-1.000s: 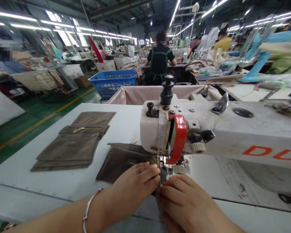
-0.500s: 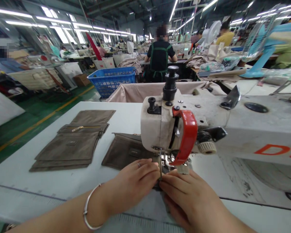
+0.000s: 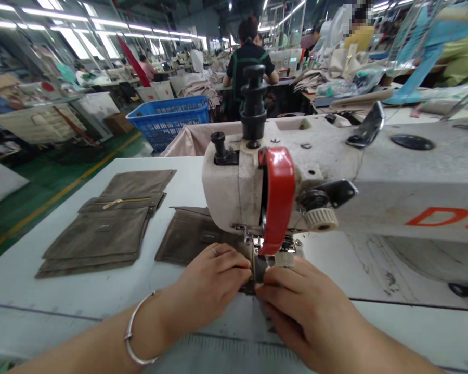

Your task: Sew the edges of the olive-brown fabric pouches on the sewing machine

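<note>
On the tabletop point(image 3: 191, 183), a brown pouch point(image 3: 185, 236) is lying far-left of the right hand point(image 3: 306, 304), its right edge running near-to-far under the sewing machine point(image 3: 335, 166) — the left hand point(image 3: 214, 280), nearer it, is pressing down, both hands' fingers curled, any pinch hidden.

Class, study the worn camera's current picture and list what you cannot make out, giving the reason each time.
All in the head view:
- Brown piece under the machine: right part covered by the left hand and sewing machine.
- Its label: lettering too small and blurred to read.
- Orange lettering: cut off by the right edge.
- Stacked brown pieces: lower ones mostly covered by those above.
</note>
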### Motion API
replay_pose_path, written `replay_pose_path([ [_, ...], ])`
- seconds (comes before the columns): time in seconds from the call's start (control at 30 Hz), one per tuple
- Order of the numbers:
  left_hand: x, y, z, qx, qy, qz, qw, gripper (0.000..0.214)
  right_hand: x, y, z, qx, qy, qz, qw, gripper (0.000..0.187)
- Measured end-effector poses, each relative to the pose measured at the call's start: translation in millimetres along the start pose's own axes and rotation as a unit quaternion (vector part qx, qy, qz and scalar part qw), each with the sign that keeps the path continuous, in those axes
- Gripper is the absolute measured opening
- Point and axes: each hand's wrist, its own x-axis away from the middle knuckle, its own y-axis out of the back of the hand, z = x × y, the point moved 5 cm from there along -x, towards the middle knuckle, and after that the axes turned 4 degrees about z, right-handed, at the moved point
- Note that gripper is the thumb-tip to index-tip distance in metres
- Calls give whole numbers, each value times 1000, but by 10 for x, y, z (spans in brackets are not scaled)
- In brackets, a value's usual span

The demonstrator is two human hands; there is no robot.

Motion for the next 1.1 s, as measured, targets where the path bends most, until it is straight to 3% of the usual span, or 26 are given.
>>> replay_pose_path([
  [0.17, 26, -64, 87, 51, 40, 19, 998, 16, 29, -17, -41, 13, -4, 0, 1000, 21],
  [0.37, 16, -25, 45, 20, 20, -7, 1000, 15, -16, -63, -20, 27, -13, 24, 999, 17],
  [0.53, -5, -56, 19, 20, 3, 30, 999, 22, -18, -22, 39, 56, 23, -12, 998, 31],
  [0.67, 16, -40, 42, 13, -3, -1, 1000, 22, -9, -21, 40, 61, 24, -30, 997, 34],
  [0.9, -39, -75, 194, -19, -3, 54, 998, 17, -41, -45, -13, 88, 8, -38, 995, 37],
  [1.1, -145, -64, 355, -13, 4, 34, 999, 15, -99, -104, -55, 121, -19, -41, 992, 43],
])
